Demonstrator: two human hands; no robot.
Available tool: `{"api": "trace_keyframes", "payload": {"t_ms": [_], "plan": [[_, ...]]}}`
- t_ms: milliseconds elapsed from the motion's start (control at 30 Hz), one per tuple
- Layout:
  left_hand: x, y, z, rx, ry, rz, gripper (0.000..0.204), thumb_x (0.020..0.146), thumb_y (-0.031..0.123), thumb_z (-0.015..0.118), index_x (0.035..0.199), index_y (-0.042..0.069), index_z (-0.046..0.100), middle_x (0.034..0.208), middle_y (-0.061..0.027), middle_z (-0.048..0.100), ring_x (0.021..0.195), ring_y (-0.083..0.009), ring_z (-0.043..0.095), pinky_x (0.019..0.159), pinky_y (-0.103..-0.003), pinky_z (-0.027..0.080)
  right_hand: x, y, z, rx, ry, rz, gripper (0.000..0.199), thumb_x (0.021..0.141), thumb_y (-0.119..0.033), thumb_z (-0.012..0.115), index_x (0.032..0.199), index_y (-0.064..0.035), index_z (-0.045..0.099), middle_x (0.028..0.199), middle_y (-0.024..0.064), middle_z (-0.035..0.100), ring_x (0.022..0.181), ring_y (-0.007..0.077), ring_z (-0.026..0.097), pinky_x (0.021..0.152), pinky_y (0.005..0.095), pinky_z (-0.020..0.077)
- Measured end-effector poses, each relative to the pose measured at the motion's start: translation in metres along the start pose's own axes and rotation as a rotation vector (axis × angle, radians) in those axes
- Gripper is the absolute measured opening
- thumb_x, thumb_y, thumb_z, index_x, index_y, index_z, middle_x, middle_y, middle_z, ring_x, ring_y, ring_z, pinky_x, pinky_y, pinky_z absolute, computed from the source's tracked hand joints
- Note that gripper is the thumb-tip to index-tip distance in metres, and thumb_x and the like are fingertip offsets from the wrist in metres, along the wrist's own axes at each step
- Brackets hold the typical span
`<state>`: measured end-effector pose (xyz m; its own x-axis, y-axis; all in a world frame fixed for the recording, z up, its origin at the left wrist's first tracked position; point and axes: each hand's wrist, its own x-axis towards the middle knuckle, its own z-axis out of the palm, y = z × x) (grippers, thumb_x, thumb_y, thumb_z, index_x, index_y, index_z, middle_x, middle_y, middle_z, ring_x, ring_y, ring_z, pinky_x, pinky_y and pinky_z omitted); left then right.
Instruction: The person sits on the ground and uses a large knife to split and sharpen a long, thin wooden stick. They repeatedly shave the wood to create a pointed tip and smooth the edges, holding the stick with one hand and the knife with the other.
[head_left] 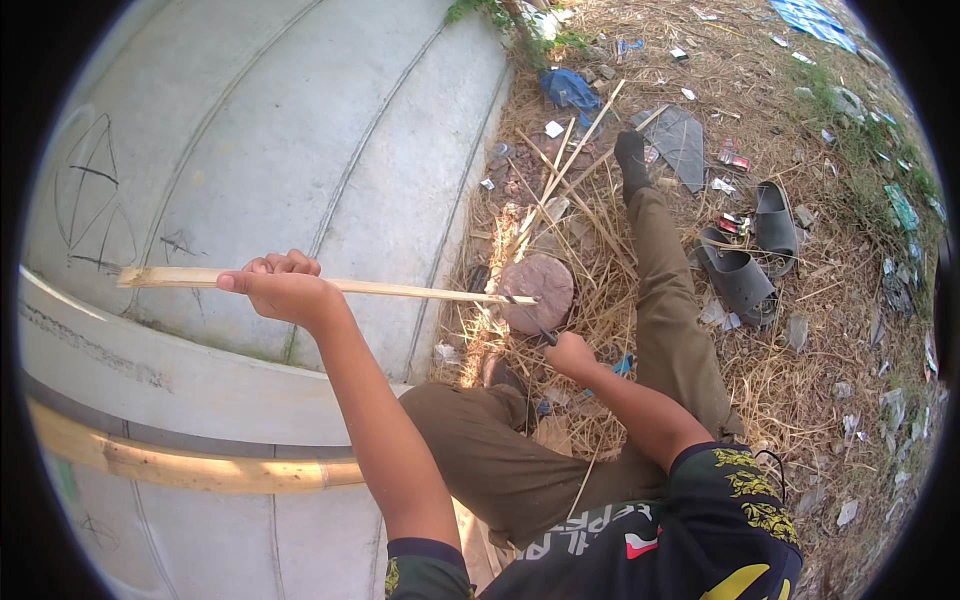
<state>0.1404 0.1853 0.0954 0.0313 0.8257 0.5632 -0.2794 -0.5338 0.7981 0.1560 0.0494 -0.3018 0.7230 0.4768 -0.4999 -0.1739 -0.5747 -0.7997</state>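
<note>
The left hand (283, 290) is clenched around a long, pale bamboo strip (330, 284), holding it level so its thin far end rests on a round wooden chopping block (540, 290) set in dry straw (590, 300). The right hand (570, 355), fingers closed on a dark-handled knife (546, 336), sits just beside the block where strip meets wood. More split slivers (560, 170) lean beyond. A smooth grey concrete cylinder (300, 130) curves on the left, a thicker bamboo pole (190, 465) lying against it. Grey sandals (750, 255) lie in the litter.
</note>
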Motion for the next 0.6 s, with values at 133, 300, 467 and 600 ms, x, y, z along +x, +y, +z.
{"api": "trace_keyframes", "payload": {"t_ms": [133, 300, 467, 600], "plan": [[0.005, -0.006, 0.000, 0.024, 0.032, 0.040, 0.065, 0.095, 0.079, 0.010, 0.071, 0.019, 0.017, 0.058, 0.0030, 0.014, 0.045, -0.0110, 0.024, 0.042, -0.021, 0.025, -0.054, -0.088, -0.019, 0.091, 0.058, -0.500, 0.022, 0.083, -0.021, 0.063, 0.090, -0.0008, 0.067, 0.073, 0.0191, 0.067, 0.069, 0.0382, 0.068, 0.066, 0.0464, 0.0533], [-0.006, 0.003, 0.007, 0.010, 0.008, 0.027, 0.063, 0.097, 0.076, 0.008, 0.072, 0.019, 0.018, 0.059, 0.0023, 0.014, 0.045, -0.0116, 0.024, 0.043, -0.022, 0.026, -0.053, -0.079, -0.017, 0.368, 0.221, -1.039, 0.022, 0.084, -0.022, 0.062, 0.078, -0.0025, 0.053, 0.066, 0.0168, 0.061, 0.064, 0.0429, 0.061, 0.061, 0.0495, 0.0498], [-0.008, 0.002, -0.005, -0.033, 0.040, 0.030, 0.063, 0.097, 0.075, 0.010, 0.073, 0.018, 0.019, 0.060, 0.0017, 0.016, 0.046, -0.0123, 0.022, 0.043, -0.024, 0.022, 0.006, 0.013, 0.007, 0.028, -0.013, 0.087, 0.024, 0.082, -0.017, 0.061, 0.098, -0.0025, 0.072, 0.087, 0.0186, 0.072, 0.085, 0.0345, 0.071, 0.076, 0.0435, 0.0555], [-0.005, -0.003, -0.006, -0.068, 0.051, 0.021, 0.065, 0.096, 0.077, 0.012, 0.075, 0.016, 0.024, 0.061, 0.0013, 0.018, 0.047, -0.0120, 0.022, 0.045, -0.024, 0.019, -0.021, -0.052, 0.001, 0.146, 0.058, -0.175, 0.023, 0.083, -0.020, 0.062, 0.096, -0.0024, 0.068, 0.089, 0.0214, 0.070, 0.086, 0.0393, 0.069, 0.077, 0.0466, 0.0538]]}}
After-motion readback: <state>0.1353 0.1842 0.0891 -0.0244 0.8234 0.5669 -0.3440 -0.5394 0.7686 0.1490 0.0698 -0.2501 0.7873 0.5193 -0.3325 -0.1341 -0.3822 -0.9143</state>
